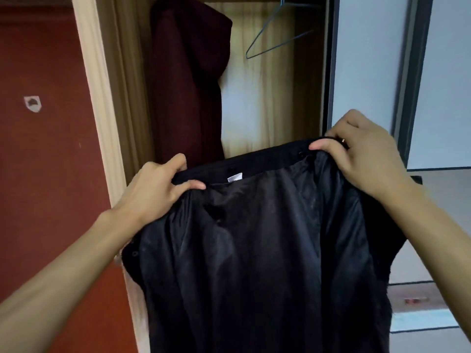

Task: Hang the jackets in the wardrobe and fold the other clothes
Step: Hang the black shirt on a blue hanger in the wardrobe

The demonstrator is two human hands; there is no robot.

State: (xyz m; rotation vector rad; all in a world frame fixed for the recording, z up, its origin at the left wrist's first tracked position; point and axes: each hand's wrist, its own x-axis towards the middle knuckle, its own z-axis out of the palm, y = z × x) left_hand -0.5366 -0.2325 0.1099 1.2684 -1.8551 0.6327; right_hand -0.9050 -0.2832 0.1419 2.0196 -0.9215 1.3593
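- Your left hand (153, 192) and right hand (367, 154) each pinch the collar edge of the black jacket (254, 250), fingers closed on the cloth, lining facing you, in front of the open wardrobe (257, 98).
- The empty hanger (275, 36) hangs above and beyond your right fingers; the maroon coat (186, 85) hangs past your left fingers.
- Keep the collar taut between both grips.
- Likely next: free one hand for the hanger while the other bears the jacket's weight.
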